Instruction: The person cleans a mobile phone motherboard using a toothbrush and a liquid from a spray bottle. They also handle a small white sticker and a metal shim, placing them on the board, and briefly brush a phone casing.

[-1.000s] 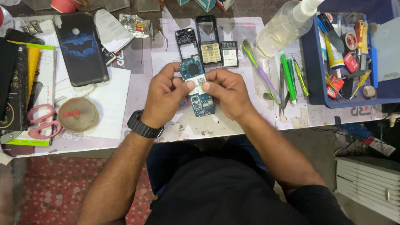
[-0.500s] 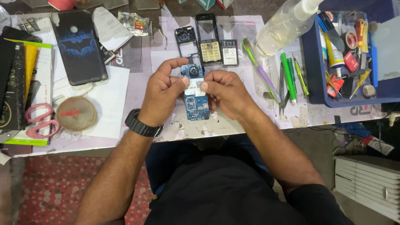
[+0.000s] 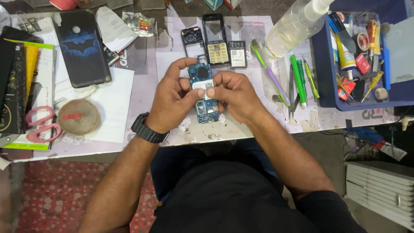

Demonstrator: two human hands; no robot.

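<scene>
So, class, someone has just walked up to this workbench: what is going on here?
A person is holding a small blue phone circuit board over the table with both hands. The left hand, with a black watch on its wrist, grips the board's left side, while the right hand pinches it from the right at a white label. A keypad, phone frames and a battery lie just beyond; a toothbrush and a blue tool tray sit to the right.

White label [image 3: 202, 84] on the blue board; crumpled foil wrapper [image 3: 139, 22] at the table's back
</scene>
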